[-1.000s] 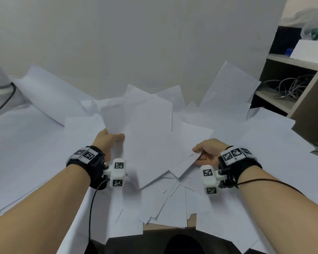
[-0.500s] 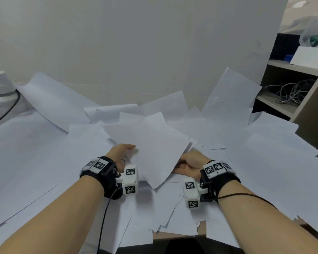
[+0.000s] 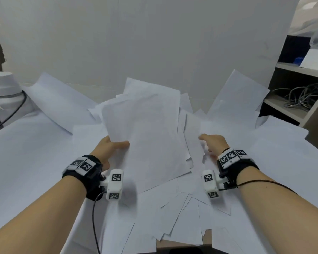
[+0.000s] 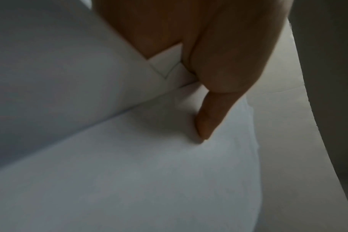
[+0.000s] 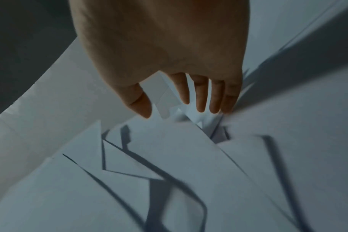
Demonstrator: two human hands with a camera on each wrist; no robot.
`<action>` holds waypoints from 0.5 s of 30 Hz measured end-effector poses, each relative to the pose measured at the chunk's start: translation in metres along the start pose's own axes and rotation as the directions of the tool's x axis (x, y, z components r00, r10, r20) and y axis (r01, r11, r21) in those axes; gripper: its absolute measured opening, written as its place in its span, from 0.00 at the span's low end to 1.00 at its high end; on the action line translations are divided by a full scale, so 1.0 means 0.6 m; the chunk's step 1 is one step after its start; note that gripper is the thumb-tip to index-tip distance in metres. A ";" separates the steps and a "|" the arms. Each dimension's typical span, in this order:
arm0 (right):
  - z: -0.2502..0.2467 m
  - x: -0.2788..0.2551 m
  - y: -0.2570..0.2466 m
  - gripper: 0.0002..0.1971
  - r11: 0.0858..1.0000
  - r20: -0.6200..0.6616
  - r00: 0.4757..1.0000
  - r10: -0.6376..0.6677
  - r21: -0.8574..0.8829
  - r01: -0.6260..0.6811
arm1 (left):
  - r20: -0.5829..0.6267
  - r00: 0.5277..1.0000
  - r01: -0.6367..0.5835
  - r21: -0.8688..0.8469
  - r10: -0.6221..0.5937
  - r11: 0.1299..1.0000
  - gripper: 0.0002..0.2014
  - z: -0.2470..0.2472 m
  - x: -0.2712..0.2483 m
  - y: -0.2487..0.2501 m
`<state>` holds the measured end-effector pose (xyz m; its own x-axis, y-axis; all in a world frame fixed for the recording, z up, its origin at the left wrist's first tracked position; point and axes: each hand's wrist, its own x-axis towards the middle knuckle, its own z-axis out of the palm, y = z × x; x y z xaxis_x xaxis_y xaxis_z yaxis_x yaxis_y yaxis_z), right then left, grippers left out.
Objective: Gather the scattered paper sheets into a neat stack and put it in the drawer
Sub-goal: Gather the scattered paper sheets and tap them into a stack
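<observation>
Many white paper sheets (image 3: 182,213) lie scattered and overlapping across the table. My left hand (image 3: 116,145) grips a bundle of sheets (image 3: 145,136) by its left edge, thumb on top, and holds it raised and tilted above the pile. In the left wrist view the thumb (image 4: 213,109) presses on the bundle (image 4: 129,164). My right hand (image 3: 212,141) is to the right of the bundle, apart from it. Its fingers (image 5: 201,97) are straight and spread just over loose sheets (image 5: 169,157), holding nothing. No drawer is in view.
A wooden shelf (image 3: 290,114) with coiled cables (image 3: 299,99) stands at the right. A white round device (image 3: 4,88) with a black cable sits at the far left. A white panel (image 3: 154,43) backs the table; large sheets lean on it.
The left hand has raised the bundle, which now stands more upright. The right hand has left the bundle's right edge, moved right and opened.
</observation>
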<state>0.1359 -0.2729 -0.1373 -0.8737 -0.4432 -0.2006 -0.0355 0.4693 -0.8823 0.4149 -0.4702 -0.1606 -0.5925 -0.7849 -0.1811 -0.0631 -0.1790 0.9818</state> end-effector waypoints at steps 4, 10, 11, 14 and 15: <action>0.004 0.006 -0.020 0.14 0.996 0.159 0.984 -0.074 0.054 0.066 | 0.022 1.000 0.004 -0.041 -0.003 0.999 0.11 -0.007 0.005 0.007; 0.026 0.014 -0.014 0.15 0.945 0.045 0.960 -0.278 -0.168 0.282 | -0.023 0.999 0.043 -0.011 -0.043 0.999 0.18 -0.010 0.019 -0.021; 0.026 0.017 -0.014 0.16 0.939 0.048 0.958 -0.284 -0.188 0.288 | -0.028 0.998 0.048 0.006 -0.048 0.999 0.18 -0.014 0.021 -0.022; 0.021 0.024 -0.020 0.21 0.929 0.070 0.946 -0.317 -0.177 0.324 | -0.028 0.998 0.053 0.020 -0.053 0.998 0.15 -0.028 0.026 -0.020; 0.019 0.024 -0.023 0.20 0.929 0.079 0.947 -0.313 -0.183 0.322 | -0.031 0.998 0.051 0.004 -0.051 0.999 0.15 -0.032 0.027 -0.018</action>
<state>0.1292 -0.2942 -0.1329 -0.7776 -0.6265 0.0527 -0.4031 0.4326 -0.8065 0.4215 -0.4923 -0.1751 -0.5634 -0.7928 -0.2325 -0.0967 -0.2162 0.9716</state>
